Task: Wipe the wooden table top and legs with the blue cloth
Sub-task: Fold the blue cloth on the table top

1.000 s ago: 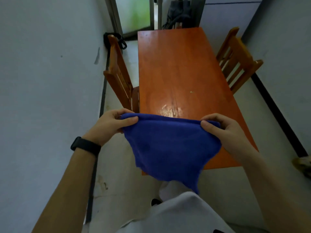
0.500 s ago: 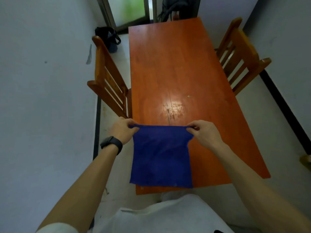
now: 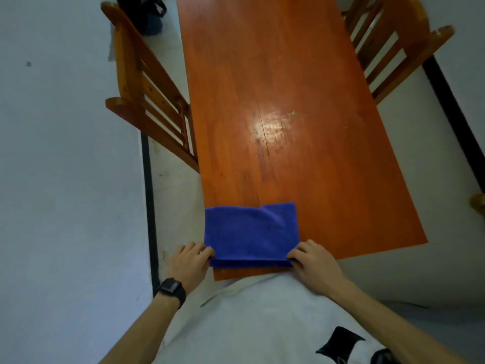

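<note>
Pinching blue cloth [image 3: 251, 232] corners, left hand [image 3: 189, 261], right hand [image 3: 313, 262], on wooden table [image 3: 288, 101]

There is one wooden bench [image 3: 288, 88] and one blue cloth [image 3: 249, 232] on it. Two wooden chairs stand beside it, one chair [image 3: 147, 93] on the left, one chair [image 3: 393, 40] on the right. Two hands show, the left hand [image 3: 190, 264] with one black watch [image 3: 170, 288], and the right hand [image 3: 315, 264]. One dark bag [image 3: 147, 11] is on the floor.
</note>
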Demonstrator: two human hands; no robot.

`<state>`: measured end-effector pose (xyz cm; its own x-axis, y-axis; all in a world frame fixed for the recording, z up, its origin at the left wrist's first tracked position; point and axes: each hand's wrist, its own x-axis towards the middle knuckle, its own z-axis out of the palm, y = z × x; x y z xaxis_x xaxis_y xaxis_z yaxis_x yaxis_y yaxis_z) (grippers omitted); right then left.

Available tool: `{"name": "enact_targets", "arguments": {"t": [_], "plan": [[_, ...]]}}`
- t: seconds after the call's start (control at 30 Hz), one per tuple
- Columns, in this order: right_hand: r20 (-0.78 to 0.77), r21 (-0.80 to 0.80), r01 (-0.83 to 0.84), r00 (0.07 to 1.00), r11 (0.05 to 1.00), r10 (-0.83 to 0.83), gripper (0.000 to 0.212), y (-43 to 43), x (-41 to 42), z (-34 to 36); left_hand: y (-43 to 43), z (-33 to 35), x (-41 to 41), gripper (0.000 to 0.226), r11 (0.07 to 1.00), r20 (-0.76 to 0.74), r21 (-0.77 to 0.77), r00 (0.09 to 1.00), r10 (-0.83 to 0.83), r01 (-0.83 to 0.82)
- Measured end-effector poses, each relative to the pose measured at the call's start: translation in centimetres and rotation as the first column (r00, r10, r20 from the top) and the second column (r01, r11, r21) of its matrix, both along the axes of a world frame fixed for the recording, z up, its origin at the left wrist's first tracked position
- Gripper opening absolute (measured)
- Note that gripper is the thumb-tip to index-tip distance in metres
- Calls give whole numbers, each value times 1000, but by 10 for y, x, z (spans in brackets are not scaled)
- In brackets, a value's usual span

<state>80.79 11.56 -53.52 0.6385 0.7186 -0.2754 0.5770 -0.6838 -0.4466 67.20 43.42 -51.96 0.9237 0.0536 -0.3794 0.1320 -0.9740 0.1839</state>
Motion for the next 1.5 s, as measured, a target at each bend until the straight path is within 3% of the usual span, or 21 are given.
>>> {"name": "enact_targets", "arguments": {"t": [0.3,0.43,0.53,0.63,0.77,0.9,1.0,1.07,1.17,1.3,1.43,1.5], "plan": [[-17,-229,78,996,970,-84,22,5,-37,-13,-2,-20,-20,34,986,-46,99,991,-129,133],[-40,-259,173,981,950,-190,31,10,-44,-4,-13,-20,-28,22,989,-120,76,986,-114,123],[-59,-185,391,911,901,-408,35,24,-43,4,-24,-13,-25,30,999,-175,52,985,8,2],[31,-136,443,896,886,-443,37,46,-14,4,-27,-5,-5,33,982,-73,-38,980,183,-186],[-5,-158,450,890,879,-456,52,82,40,6,-16,-1,45,51,836,2,-168,848,529,-522],[-24,-265,421,897,868,-442,45,92,74,-3,5,-12,84,51,716,-134,-155,733,667,-681],[35,-228,426,902,875,-430,20,83,85,-11,14,-22,97,29,779,-152,-64,778,610,-623],[53,-203,452,891,869,-451,15,69,90,-13,15,-27,104,20,795,-137,-11,789,600,-606],[61,-143,453,891,880,-449,18,50,98,-14,12,-28,119,17,813,-99,17,808,581,-582],[-59,-170,287,952,943,-301,40,59,102,-14,6,-28,145,15,870,-23,58,871,491,-489],[-40,-244,230,968,942,-247,24,70,109,-21,2,-24,170,11,899,38,69,902,430,-432],[-73,-263,308,939,914,-337,23,63,115,-21,3,-26,185,11,906,41,90,910,412,-414]]}}
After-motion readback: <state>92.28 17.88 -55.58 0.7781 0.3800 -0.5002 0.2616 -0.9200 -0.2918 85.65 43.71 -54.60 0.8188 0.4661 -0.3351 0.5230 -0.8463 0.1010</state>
